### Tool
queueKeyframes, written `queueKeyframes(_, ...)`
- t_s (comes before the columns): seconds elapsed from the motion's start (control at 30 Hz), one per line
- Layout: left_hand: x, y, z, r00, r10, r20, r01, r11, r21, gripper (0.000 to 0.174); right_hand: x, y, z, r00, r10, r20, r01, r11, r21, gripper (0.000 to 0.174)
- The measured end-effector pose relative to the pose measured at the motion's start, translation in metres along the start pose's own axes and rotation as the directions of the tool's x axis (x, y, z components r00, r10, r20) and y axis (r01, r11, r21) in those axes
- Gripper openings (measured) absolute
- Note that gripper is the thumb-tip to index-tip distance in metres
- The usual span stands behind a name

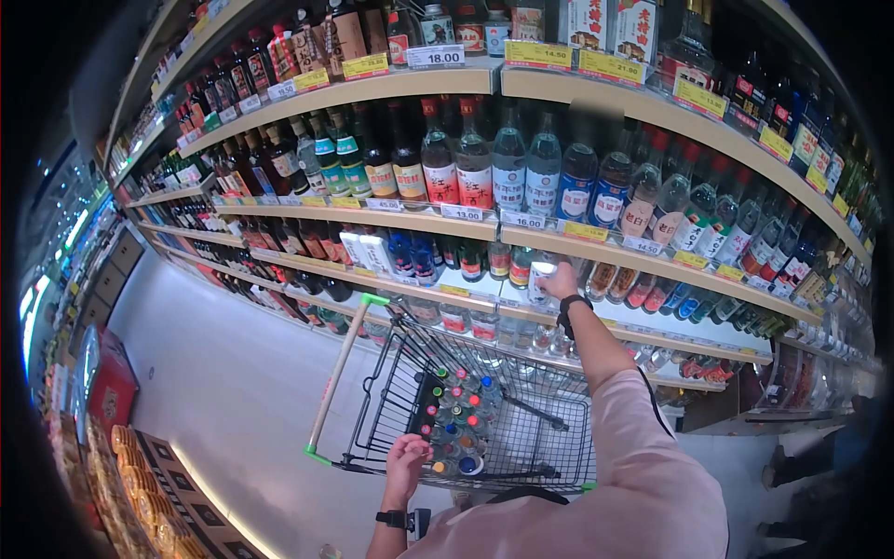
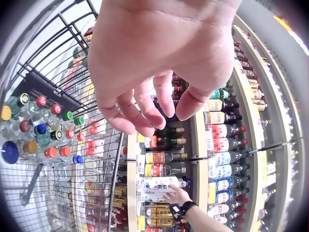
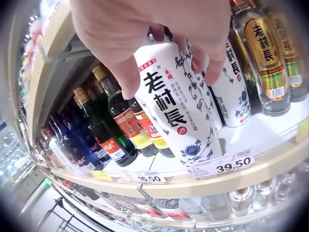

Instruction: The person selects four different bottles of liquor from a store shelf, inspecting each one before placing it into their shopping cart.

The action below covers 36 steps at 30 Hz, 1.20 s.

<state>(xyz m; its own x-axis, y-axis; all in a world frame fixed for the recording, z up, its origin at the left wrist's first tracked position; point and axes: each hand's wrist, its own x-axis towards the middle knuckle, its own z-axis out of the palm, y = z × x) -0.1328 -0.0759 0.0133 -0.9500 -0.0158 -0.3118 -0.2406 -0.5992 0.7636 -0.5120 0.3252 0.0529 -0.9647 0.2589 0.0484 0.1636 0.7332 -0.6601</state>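
Note:
My right hand point(image 3: 154, 34) grips a white bottle point(image 3: 176, 104) by its upper part, thumb on one side and fingers on the other. The bottle has black lettering and blue flowers, and it tilts at the front of the shelf above a 39.50 tag. Right beside it stands a second white bottle point(image 3: 234, 92) of the same design. In the head view the right arm stretches forward over the cart to the shelf. My left hand point(image 1: 407, 461) hovers at the near side of the cart, its fingers point(image 2: 145, 108) loosely bent with nothing in them.
The shopping cart point(image 1: 549, 415) holds several bottles with coloured caps point(image 1: 456, 410) near its handle point(image 1: 331, 387). Curved shelves point(image 1: 447, 224) full of bottles rise ahead. Green-glass bottles point(image 3: 104, 130) and gold-label bottles point(image 3: 265, 63) flank the white ones. A red box point(image 1: 110, 377) stands at the left.

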Motion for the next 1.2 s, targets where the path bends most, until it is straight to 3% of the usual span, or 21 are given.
queueKeyframes(0.03, 0.001, 0.002, -0.002, 1.000, 0.007, 0.007, -0.007, 1.000, -0.012, 0.027, 0.004, 0.000, -0.001, 1.000, 0.022, 0.014, -0.022, 1.000, -0.005, 0.064)
queueKeyframes(0.07, -0.001, 0.003, -0.004, 1.000, 0.010, 0.010, -0.010, 1.000, -0.025, 0.027, 0.018, 0.018, 0.016, 0.992, -0.090, -0.082, 0.090, 0.996, -0.005, 0.059)
queueKeyframes(0.17, -0.003, 0.005, -0.009, 0.999, 0.014, 0.041, -0.011, 0.998, -0.069, 0.028, 0.019, 0.018, 0.009, 0.997, -0.077, -0.009, 0.076, 0.995, -0.071, 0.060)
queueKeyframes(0.4, 0.001, 0.015, 0.001, 0.992, 0.042, 0.119, -0.034, 0.997, -0.069, 0.026, -0.002, 0.009, -0.015, 0.978, -0.156, 0.141, 0.158, 0.987, -0.005, 0.070)
queueKeyframes(0.5, -0.002, 0.021, 0.011, 0.986, 0.052, 0.157, -0.042, 0.997, -0.065, 0.025, -0.011, 0.021, 0.002, 0.966, -0.256, -0.025, 0.257, 0.965, 0.054, 0.070)
queueKeyframes(0.77, 0.008, 0.022, 0.036, 0.939, -0.008, 0.345, 0.020, 0.999, -0.030, 0.021, -0.070, -0.015, -0.053, 0.865, -0.501, -0.007, 0.501, 0.864, 0.058, 0.060)
queueKeyframes(0.87, 0.015, 0.029, 0.056, 0.926, -0.071, 0.370, 0.067, 0.998, 0.023, 0.021, -0.091, -0.028, -0.081, 0.860, -0.499, -0.112, 0.511, 0.836, 0.200, 0.069)
queueKeyframes(1.07, 0.050, 0.029, 0.111, 0.916, 0.038, 0.399, -0.091, 0.989, 0.115, 0.028, -0.151, -0.072, -0.138, 0.912, -0.400, -0.089, 0.388, 0.774, 0.501, 0.086)
queueKeyframes(1.2, 0.063, 0.053, 0.169, 0.887, 0.129, 0.444, -0.281, 0.913, 0.297, 0.041, -0.171, -0.087, -0.144, 0.912, -0.407, -0.060, 0.376, 0.765, 0.523, 0.076)
